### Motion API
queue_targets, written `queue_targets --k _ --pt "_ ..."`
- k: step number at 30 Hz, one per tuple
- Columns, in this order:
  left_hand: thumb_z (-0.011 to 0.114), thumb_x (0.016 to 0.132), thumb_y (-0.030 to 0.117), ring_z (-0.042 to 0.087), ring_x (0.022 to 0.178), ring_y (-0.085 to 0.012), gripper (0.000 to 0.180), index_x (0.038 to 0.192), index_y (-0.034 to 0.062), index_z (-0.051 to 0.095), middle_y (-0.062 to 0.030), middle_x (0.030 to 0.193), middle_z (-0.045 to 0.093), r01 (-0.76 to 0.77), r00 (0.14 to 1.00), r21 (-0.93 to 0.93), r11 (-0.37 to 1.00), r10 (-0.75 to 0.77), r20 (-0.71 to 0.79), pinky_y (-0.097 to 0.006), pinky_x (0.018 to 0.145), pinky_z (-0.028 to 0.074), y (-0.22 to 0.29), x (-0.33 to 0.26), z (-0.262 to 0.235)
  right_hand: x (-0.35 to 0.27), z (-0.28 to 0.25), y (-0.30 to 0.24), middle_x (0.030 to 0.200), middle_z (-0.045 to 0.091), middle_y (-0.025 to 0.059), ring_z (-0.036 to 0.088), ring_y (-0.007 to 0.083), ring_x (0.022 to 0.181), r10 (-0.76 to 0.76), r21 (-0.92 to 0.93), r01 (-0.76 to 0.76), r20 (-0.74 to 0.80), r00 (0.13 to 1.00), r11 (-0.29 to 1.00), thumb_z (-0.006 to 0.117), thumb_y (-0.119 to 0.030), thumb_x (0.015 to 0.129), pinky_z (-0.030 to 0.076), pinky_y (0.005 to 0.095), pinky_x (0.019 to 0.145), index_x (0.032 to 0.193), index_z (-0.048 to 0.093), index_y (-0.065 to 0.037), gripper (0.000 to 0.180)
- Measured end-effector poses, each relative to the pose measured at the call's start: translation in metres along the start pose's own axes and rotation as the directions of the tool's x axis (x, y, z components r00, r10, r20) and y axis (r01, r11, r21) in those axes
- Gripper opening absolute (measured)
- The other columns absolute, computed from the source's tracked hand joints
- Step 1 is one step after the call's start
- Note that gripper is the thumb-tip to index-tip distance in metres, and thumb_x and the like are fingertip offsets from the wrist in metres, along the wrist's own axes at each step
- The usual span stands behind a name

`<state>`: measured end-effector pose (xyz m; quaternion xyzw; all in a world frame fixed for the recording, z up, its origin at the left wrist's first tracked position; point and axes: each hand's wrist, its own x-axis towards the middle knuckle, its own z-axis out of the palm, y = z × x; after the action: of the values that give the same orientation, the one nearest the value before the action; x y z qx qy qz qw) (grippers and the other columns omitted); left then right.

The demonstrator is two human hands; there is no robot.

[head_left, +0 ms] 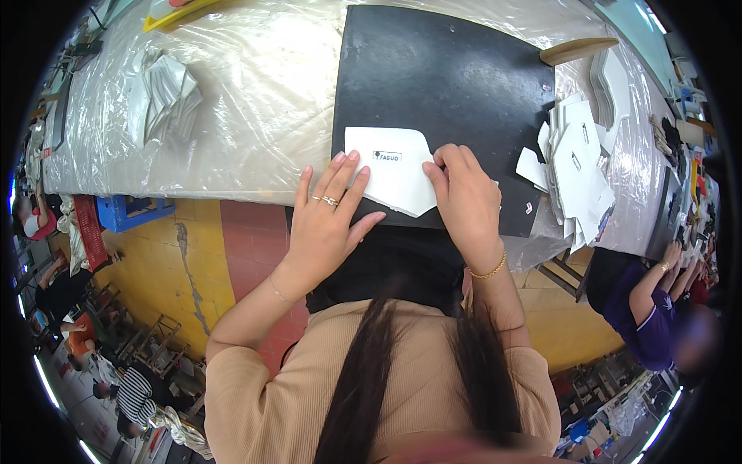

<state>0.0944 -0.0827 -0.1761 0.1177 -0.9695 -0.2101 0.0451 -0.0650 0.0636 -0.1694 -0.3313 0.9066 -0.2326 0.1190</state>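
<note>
This looks like a big workshop where many people make things by hand. A long table [255, 100] wrapped in clear plastic runs across the top of the frame, with a black work mat [448, 77] on it. A pile of cut white pieces [576, 166] sits at the right, and more folded ones [162, 93] at the upper left. Other workers [649, 301] sit at the right and lower left edges. The floor [197, 255] is painted yellow and red.

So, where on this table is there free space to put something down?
The plastic-covered table lies bare between the crumpled white pieces and the black mat. The mat's upper part is bare too. It is crowded at the white cut-out under the left hand and right hand, and by the white stack.
</note>
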Motion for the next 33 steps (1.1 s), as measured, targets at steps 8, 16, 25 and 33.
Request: queue_targets --k 8,16,25,33 --pt "0.068 0.087 0.007 0.057 0.118 -0.0300 0.031 0.117 0.0038 0.067 -0.0147 0.127 0.060 -0.002 0.959 -0.312 0.950 -0.086 -0.270 -0.037 0.100 0.044 -0.018 0.058 -0.026 -0.008 -0.009 -0.003 0.088 0.061 0.0066 0.065 0.0258 0.074 0.000 0.121 0.000 0.003 1.000 0.993 0.072 -0.015 0.086 0.051 0.0364 0.064 0.093 0.061 -0.006 0.016" --pt "0.069 0.090 0.032 0.058 0.069 -0.0148 0.034 0.099 -0.0005 0.073 -0.0075 0.078 0.068 0.290 0.809 -0.524 0.801 0.088 0.582 -0.030 0.064 0.046 -0.030 0.152 -0.047 -0.019 -0.002 -0.004 0.090 0.060 0.0050 0.065 0.0208 0.067 -0.108 0.110 0.123 -0.129 0.986 0.986 0.074 -0.008 0.083 0.051 0.0327 0.057 0.088 0.066 -0.006 0.010" --pt "0.075 0.079 0.025 0.062 0.065 -0.0210 0.025 0.085 0.0007 0.073 -0.0086 0.072 0.068 0.002 0.534 -0.310 0.951 0.261 0.804 -0.035 0.062 0.048 -0.010 0.191 -0.040 -0.023 0.002 0.005 0.086 0.058 0.0024 0.059 0.0170 0.055 -0.288 0.121 0.324 -0.249 0.925 0.938 0.073 -0.005 0.077 0.047 0.0316 0.049 0.089 0.066 -0.009 0.015" --pt "0.075 0.078 0.017 0.065 0.069 -0.0254 0.015 0.082 0.0020 0.072 -0.0116 0.073 0.069 -0.078 0.647 -0.225 0.971 0.221 0.730 -0.038 0.065 0.049 -0.010 0.190 -0.029 -0.041 -0.019 -0.004 0.092 0.065 0.0030 0.056 0.0133 0.059 -0.570 0.147 0.604 -0.220 0.792 0.783 0.072 0.001 0.068 0.043 0.0275 0.052 0.093 0.071 -0.008 0.027"
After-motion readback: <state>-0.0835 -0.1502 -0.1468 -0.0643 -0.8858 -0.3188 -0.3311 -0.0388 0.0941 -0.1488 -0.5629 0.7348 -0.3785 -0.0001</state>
